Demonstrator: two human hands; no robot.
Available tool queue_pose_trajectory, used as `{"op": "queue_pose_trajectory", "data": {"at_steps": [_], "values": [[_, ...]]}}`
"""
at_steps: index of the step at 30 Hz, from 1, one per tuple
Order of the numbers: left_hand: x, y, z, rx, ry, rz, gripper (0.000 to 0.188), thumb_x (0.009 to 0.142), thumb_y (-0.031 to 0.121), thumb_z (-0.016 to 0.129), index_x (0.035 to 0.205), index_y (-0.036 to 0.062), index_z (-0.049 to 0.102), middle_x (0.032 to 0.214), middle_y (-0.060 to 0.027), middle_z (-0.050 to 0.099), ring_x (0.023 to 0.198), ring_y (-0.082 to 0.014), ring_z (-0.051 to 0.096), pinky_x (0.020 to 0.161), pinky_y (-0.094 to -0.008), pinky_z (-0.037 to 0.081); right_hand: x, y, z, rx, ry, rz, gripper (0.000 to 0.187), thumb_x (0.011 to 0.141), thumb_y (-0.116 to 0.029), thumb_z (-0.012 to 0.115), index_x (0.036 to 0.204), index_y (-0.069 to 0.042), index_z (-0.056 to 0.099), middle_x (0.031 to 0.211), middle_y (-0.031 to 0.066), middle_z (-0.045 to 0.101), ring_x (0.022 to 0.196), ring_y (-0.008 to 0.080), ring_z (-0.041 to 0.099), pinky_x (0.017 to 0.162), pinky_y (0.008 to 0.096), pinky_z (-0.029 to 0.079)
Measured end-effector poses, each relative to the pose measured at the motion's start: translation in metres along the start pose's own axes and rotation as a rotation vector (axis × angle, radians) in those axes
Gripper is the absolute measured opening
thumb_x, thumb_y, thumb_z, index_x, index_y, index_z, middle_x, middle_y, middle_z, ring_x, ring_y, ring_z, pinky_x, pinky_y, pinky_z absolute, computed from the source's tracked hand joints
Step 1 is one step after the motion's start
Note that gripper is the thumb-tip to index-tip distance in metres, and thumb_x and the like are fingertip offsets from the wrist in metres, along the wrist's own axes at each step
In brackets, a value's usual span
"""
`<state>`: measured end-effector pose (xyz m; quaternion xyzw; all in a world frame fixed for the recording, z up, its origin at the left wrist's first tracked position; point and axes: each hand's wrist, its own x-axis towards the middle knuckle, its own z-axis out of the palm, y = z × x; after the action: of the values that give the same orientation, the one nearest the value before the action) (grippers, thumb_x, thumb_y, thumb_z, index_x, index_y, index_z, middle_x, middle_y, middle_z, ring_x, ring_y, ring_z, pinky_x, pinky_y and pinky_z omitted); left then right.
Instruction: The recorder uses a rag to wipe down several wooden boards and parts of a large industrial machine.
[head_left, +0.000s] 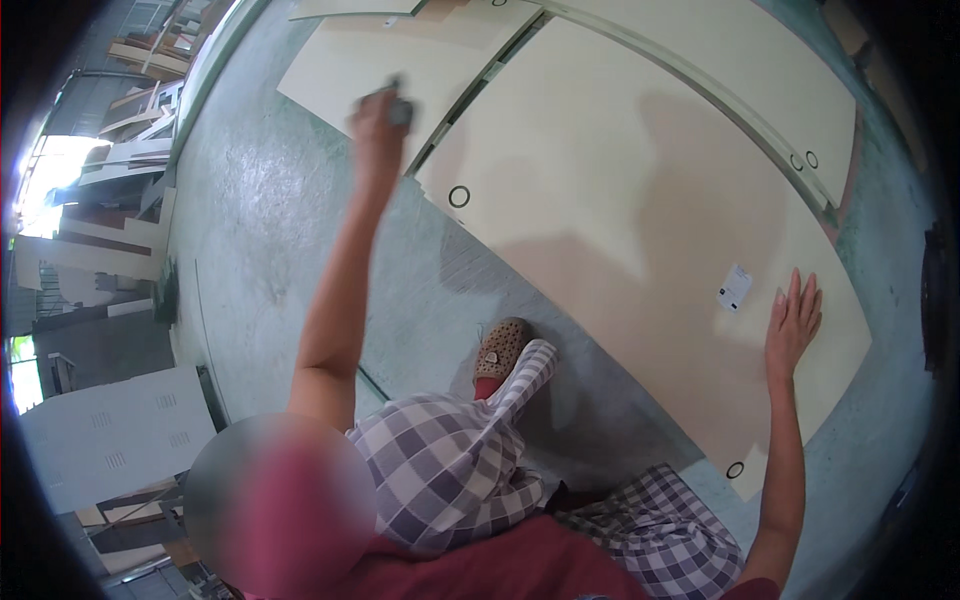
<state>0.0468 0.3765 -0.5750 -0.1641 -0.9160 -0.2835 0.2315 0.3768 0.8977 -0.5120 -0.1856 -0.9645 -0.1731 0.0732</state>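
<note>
- Cream flat panels, at least four in view: one large central panel point(560, 180) on the floor, under the right hand; one side panel point(400, 50) to its left, across a narrow gap; one far panel point(740, 80) beyond; one corner piece point(355, 7) at the top edge.
- Dark rings, two on the central panel: one upper-left point(459, 197), one lower-right.
- White label point(734, 288), one, on the central panel.
- Hands, two: left hand point(375, 120) curled round a small dark grey object point(402, 112), blurred, kind and contact with the side panel unclear; right hand point(794, 325) flat, fingers extended, beside the label.
- Brown perforated clog point(503, 345), one.
- Checked trousers point(430, 460), one pair.
- Floor point(270, 240): smooth, grey-green.
- Room, left: stacked boards point(125, 235), count unclear; one pale vented panel point(120, 430).
</note>
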Motion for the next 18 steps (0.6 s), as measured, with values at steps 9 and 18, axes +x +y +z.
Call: {"op": "queue_pose_trajectory", "data": {"at_steps": [9,18], "values": [[-0.142,0.145,0.038,-0.111,-0.368,0.317,0.040,0.073,-0.002,0.052,0.109,0.0133,0.058,0.115,-0.0144,0.053,0.110,-0.0334,0.048,0.096,-0.0457,0.037,-0.012,0.019,-0.009,-0.021,0.054,0.011,0.046,0.096,-0.034,0.039,0.140,-0.021,0.033,0.147,0.0102,0.026,0.132,0.0375,0.027,0.104,0.0552,0.024],[-0.083,-0.031,-0.033,0.416,-0.013,-0.166,0.041,0.076,0.004,0.061,0.115,0.0120,0.054,0.105,-0.0153,0.056,0.102,-0.0345,0.049,0.084,-0.0419,0.038,-0.021,0.057,0.011,0.045,0.017,-0.119,0.045,0.094,-0.029,0.044,0.138,-0.019,0.037,0.144,0.0135,0.030,0.129,0.0388,0.030,0.104,0.0504,0.025]]}}
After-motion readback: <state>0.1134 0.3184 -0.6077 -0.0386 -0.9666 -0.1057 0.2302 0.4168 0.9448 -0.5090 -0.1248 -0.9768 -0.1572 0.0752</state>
